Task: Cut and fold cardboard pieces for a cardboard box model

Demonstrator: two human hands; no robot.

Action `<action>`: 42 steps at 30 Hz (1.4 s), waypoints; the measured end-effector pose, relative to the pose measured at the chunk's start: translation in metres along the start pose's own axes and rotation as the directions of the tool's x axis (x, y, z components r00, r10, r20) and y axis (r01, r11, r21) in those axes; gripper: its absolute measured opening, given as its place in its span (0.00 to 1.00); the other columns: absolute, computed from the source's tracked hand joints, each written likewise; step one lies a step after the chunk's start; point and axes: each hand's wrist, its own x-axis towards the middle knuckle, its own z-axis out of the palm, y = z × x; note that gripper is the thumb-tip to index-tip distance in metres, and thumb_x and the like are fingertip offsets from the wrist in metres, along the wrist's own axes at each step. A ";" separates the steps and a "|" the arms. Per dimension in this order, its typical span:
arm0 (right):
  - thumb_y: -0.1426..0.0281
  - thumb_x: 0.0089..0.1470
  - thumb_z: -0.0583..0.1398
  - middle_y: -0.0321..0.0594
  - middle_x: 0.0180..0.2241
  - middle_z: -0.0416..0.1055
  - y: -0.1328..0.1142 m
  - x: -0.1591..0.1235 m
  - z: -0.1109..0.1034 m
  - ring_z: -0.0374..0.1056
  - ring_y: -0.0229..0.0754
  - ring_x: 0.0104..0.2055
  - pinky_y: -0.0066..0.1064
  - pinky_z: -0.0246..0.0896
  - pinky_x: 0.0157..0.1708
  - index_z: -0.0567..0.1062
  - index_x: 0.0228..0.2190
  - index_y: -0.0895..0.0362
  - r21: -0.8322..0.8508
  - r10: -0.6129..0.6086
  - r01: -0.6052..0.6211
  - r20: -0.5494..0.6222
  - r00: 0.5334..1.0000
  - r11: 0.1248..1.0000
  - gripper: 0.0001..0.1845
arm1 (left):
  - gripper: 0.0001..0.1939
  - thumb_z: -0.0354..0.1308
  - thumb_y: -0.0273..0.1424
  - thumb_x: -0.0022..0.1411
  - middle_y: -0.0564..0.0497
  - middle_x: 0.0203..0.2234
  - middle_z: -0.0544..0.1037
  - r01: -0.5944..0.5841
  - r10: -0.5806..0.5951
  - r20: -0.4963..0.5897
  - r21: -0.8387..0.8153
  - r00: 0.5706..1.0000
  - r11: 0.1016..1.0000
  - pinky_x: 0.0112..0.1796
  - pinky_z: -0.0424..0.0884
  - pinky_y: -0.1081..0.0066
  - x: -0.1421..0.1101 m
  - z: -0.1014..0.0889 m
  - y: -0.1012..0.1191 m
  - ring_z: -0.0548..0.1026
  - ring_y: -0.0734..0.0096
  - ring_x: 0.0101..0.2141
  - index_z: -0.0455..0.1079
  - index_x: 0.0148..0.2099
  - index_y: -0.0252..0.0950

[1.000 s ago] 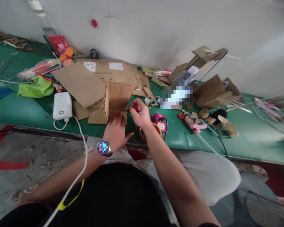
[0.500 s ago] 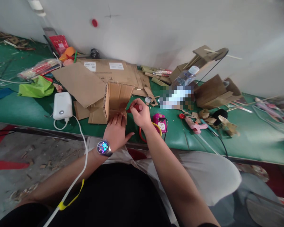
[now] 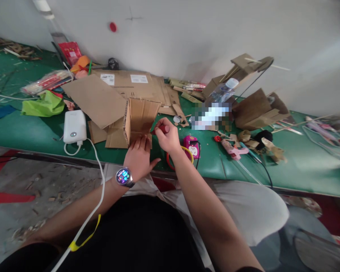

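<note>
My left hand (image 3: pixel 140 158), a smartwatch on its wrist, lies flat with fingers stretched out on the lower edge of a folded cardboard piece (image 3: pixel 136 121) on the green table (image 3: pixel 31 132). My right hand (image 3: pixel 167 138) is closed round a red-handled tool (image 3: pixel 162 129), its tip pointing at the right edge of that cardboard. What kind of tool it is stays hidden by my fingers.
A white power pack (image 3: pixel 74 126) with a white cable lies left of the cardboard. Larger cardboard sheets (image 3: pixel 121 85) lie behind. A pink socket block (image 3: pixel 192 146), a pink glue gun (image 3: pixel 234 149), cardboard scraps, and a green bag (image 3: pixel 44 104) surround the spot.
My right hand has shifted very slightly with the red tool at the cardboard's edge. My left hand stays put.
</note>
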 end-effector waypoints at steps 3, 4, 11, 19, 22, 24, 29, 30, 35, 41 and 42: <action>0.66 0.53 0.58 0.35 0.30 0.74 -0.002 0.000 0.001 0.70 0.46 0.34 0.37 0.64 0.40 0.69 0.30 0.50 -0.032 0.002 -0.002 0.013 1.000 0.999 0.02 | 0.44 0.59 0.49 0.69 0.21 0.71 0.63 0.002 -0.002 0.005 0.000 1.000 1.000 0.67 0.61 0.44 0.000 0.001 0.000 0.64 0.32 0.69 0.60 0.72 0.19; 0.66 0.53 0.58 0.35 0.30 0.73 -0.003 0.000 0.001 0.69 0.46 0.33 0.37 0.64 0.39 0.69 0.30 0.50 -0.035 0.003 -0.002 0.016 1.000 0.999 0.02 | 0.44 0.59 0.50 0.69 0.21 0.71 0.63 0.002 -0.002 0.006 -0.001 1.000 1.000 0.67 0.61 0.44 0.000 0.001 0.000 0.64 0.32 0.69 0.59 0.72 0.19; 0.66 0.53 0.58 0.35 0.28 0.72 -0.005 -0.002 0.000 0.68 0.45 0.32 0.36 0.63 0.37 0.69 0.30 0.50 -0.022 0.006 -0.006 0.010 1.000 1.000 0.02 | 0.46 0.58 0.50 0.69 0.21 0.71 0.62 0.000 -0.001 0.018 0.016 1.000 1.000 0.68 0.59 0.45 -0.001 0.000 0.001 0.63 0.32 0.69 0.58 0.73 0.15; 0.66 0.53 0.59 0.34 0.28 0.72 -0.009 0.000 0.004 0.66 0.46 0.32 0.36 0.61 0.37 0.69 0.30 0.50 -0.097 0.038 -0.036 0.013 0.999 0.995 0.02 | 0.46 0.57 0.51 0.70 0.22 0.70 0.64 -0.005 0.005 0.000 0.025 1.000 1.000 0.67 0.61 0.46 -0.001 0.000 0.000 0.64 0.33 0.69 0.58 0.73 0.16; 0.66 0.54 0.58 0.34 0.28 0.73 -0.009 0.000 0.005 0.67 0.46 0.32 0.35 0.60 0.35 0.69 0.31 0.50 -0.089 0.053 -0.052 0.012 0.999 0.995 0.02 | 0.46 0.58 0.50 0.70 0.22 0.70 0.64 -0.004 0.004 -0.001 0.022 1.000 1.000 0.67 0.61 0.46 -0.001 0.001 0.000 0.64 0.33 0.68 0.59 0.73 0.16; 0.65 0.55 0.58 0.34 0.28 0.73 -0.009 -0.001 0.005 0.67 0.45 0.32 0.34 0.60 0.35 0.69 0.31 0.50 -0.083 0.056 -0.054 0.018 0.998 0.995 0.03 | 0.46 0.58 0.50 0.70 0.21 0.70 0.64 -0.005 0.005 -0.001 0.018 1.000 1.000 0.66 0.61 0.45 -0.001 0.001 0.000 0.65 0.32 0.68 0.59 0.73 0.16; 0.66 0.55 0.58 0.34 0.28 0.73 -0.010 -0.005 0.005 0.67 0.45 0.31 0.34 0.60 0.36 0.69 0.31 0.51 -0.079 0.035 -0.033 0.018 0.999 0.996 0.03 | 0.45 0.57 0.50 0.70 0.20 0.69 0.65 -0.009 0.010 -0.013 0.027 1.000 1.000 0.66 0.61 0.45 -0.001 0.002 0.000 0.65 0.32 0.68 0.60 0.72 0.15; 0.66 0.55 0.58 0.34 0.28 0.73 -0.010 -0.006 0.005 0.67 0.44 0.31 0.35 0.60 0.36 0.69 0.31 0.51 -0.074 0.030 -0.029 0.012 0.999 0.997 0.03 | 0.45 0.57 0.50 0.70 0.20 0.69 0.65 -0.010 0.010 -0.018 0.024 1.000 1.000 0.66 0.61 0.45 -0.001 0.002 0.000 0.65 0.32 0.68 0.60 0.72 0.15; 0.67 0.55 0.58 0.33 0.27 0.71 -0.008 -0.013 0.005 0.66 0.43 0.31 0.34 0.60 0.35 0.70 0.30 0.51 -0.042 0.024 -0.025 -0.028 0.999 0.999 0.02 | 0.44 0.57 0.50 0.70 0.20 0.69 0.65 -0.017 0.016 -0.043 -0.005 0.999 1.000 0.65 0.62 0.43 -0.001 0.004 -0.002 0.65 0.32 0.68 0.59 0.72 0.17; 0.66 0.56 0.58 0.34 0.29 0.73 -0.004 -0.010 0.006 0.67 0.43 0.32 0.34 0.60 0.36 0.69 0.31 0.51 -0.036 0.004 -0.004 -0.020 1.000 0.999 0.03 | 0.45 0.58 0.50 0.69 0.21 0.69 0.66 -0.015 0.015 -0.033 -0.004 0.999 1.000 0.66 0.62 0.43 -0.001 0.004 -0.002 0.66 0.32 0.67 0.60 0.72 0.17; 0.66 0.55 0.58 0.34 0.29 0.73 -0.004 -0.009 0.006 0.67 0.44 0.32 0.34 0.60 0.36 0.69 0.31 0.51 -0.052 0.001 -0.002 -0.015 1.000 0.999 0.03 | 0.45 0.58 0.50 0.70 0.21 0.69 0.66 -0.014 0.014 -0.031 -0.005 0.999 1.000 0.65 0.62 0.43 -0.001 0.003 -0.002 0.66 0.32 0.67 0.59 0.72 0.17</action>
